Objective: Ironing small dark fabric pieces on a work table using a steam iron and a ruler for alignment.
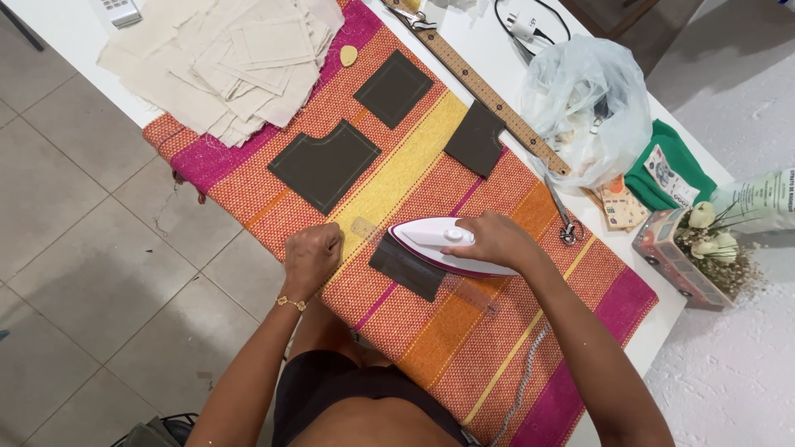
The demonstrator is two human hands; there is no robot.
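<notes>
While gripping the handle of the white iron (pixel 443 247) from above, the right hand (pixel 495 240) closed around it, pressing the iron's pointed end onto the dark fabric piece (pixel 406 265) lying directly under and just ahead of that hand. Iron lying flat on the striped cloth (pixel 464 331), its tip pointing toward the left hand (pixel 311 257). Left hand resting curled into a loose fist on the striped cloth, just beside the iron's tip, holding nothing, knuckles close to the dark fabric piece's near edge but apart from it; a gold bracelet (pixel 291 304) sitting on that wrist.

Lying farther from the iron, toward the far end of the striped cloth: three more dark cut pieces (pixel 325 164), spread apart and flat. Beyond those, well away from the iron, a pile of cream fabric pieces (pixel 240 58) overlapping the cloth's far edge. Running diagonally past the iron on its right-hand side, a wooden ruler (pixel 497 103), and next to that a clear plastic bag (pixel 588 103). Near the iron's heel, off the cloth, a pair of scissors (pixel 563 217) resting on the white surface (pixel 489 50). Further out from the iron, a green cloth (pixel 675 170) and a small box of pale flowers (pixel 700 252).
</notes>
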